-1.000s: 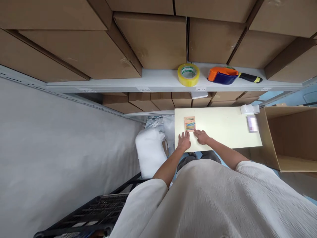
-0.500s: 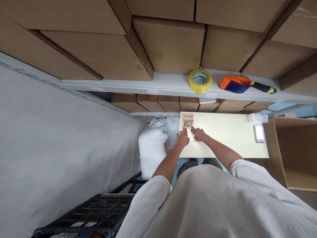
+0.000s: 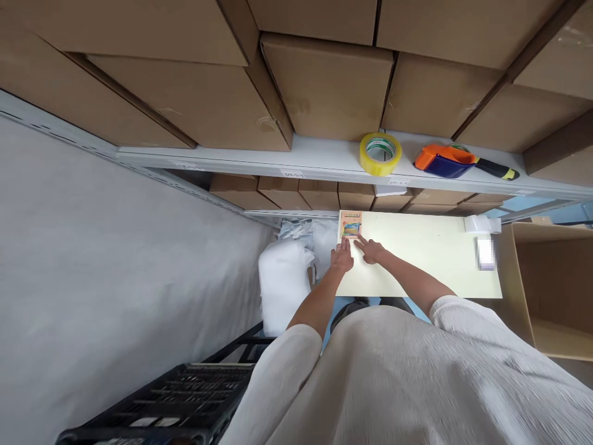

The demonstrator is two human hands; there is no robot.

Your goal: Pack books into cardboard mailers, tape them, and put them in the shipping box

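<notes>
A small flat packet (image 3: pixel 351 225) with an orange and blue picture lies in the far left corner of a pale yellow table (image 3: pixel 426 259). My left hand (image 3: pixel 343 256) lies flat on the table just below the packet, fingers stretched out, fingertips at its near edge. My right hand (image 3: pixel 371 251) rests beside it to the right, fingers extended, touching the packet's lower right corner. Neither hand holds anything.
A grey shelf (image 3: pixel 319 159) above carries a yellow tape roll (image 3: pixel 380 152), an orange and blue tape dispenser (image 3: pixel 447 161) and cardboard boxes (image 3: pixel 328 86). An open carton (image 3: pixel 551 284) stands right. White bagged bundles (image 3: pixel 282 278) lie left of the table; a black crate (image 3: pixel 167 402) sits near me.
The packet has slid from the table's middle left toward its far left corner, with both hands following it. The camera has shifted slightly.
</notes>
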